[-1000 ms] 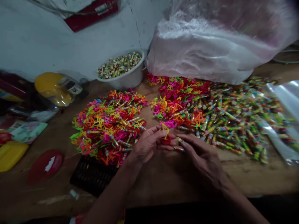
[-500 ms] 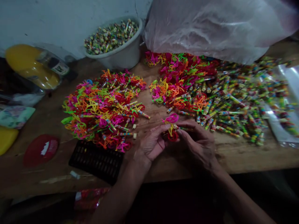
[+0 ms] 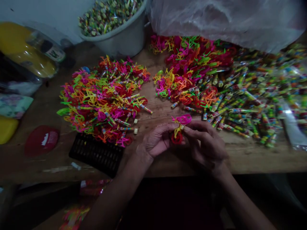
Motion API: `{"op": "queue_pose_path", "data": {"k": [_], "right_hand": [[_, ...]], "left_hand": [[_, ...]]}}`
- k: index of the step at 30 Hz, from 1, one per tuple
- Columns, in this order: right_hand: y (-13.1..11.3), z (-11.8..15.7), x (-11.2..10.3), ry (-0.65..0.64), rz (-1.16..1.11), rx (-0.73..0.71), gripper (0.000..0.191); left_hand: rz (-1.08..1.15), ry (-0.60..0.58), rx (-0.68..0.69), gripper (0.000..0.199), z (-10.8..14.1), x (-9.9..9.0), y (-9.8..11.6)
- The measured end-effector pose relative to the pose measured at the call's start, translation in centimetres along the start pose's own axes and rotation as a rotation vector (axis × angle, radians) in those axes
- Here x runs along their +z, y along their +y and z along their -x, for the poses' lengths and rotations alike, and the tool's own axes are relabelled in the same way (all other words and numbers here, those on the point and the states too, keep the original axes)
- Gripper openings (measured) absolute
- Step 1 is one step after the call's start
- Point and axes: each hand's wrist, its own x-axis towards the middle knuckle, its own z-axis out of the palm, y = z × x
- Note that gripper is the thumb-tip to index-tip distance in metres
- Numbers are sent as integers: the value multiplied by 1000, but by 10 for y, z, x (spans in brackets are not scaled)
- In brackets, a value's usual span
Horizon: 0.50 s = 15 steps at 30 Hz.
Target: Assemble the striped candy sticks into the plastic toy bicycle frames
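Over the table's front part, my left hand (image 3: 159, 139) pinches a small plastic toy bicycle (image 3: 177, 130) with a pink wheel, a yellow frame and a red wheel. From the other side, my right hand (image 3: 207, 142) has its thumb and fingers closed at the yellow frame. Whether a thin tube is also in the right fingers is hidden. To the left lies a heap of bright plastic toys (image 3: 96, 95) with patterned tubes among them. Beyond my hands is a second toy heap (image 3: 189, 64), which runs into a spread of patterned clear tubes (image 3: 244, 105) on the right.
A white tub (image 3: 120, 41) full of tubes stands at the back. A translucent plastic bag (image 3: 216, 22) hangs over the far heap. A black slotted tray (image 3: 96, 155), a red flat piece (image 3: 41, 140) and a yellow bottle (image 3: 35, 64) occupy the left of the wooden table (image 3: 242, 159).
The view has tipped downward, so the table things sit higher in the picture. Both hands stay together at the toy bicycle; its pink wheel has turned slightly to the right.
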Motion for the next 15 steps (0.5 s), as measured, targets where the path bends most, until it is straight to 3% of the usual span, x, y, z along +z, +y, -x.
{"op": "queue_pose_path", "data": {"k": [5, 9, 13, 15], "right_hand": [[5, 9, 0, -7, 20, -95, 28], [7, 12, -6, -142, -51, -103, 29], [-5, 1, -8, -239, -45, -83, 35], [-14, -6, -5, -238, -23, -67, 43]], "left_hand": [[-85, 27, 22, 14, 4, 1, -2], [-191, 128, 74, 18, 5, -1, -6], [-148, 110, 84, 20, 6, -2, -9], [-212, 178, 147, 18, 13, -3, 2]]}}
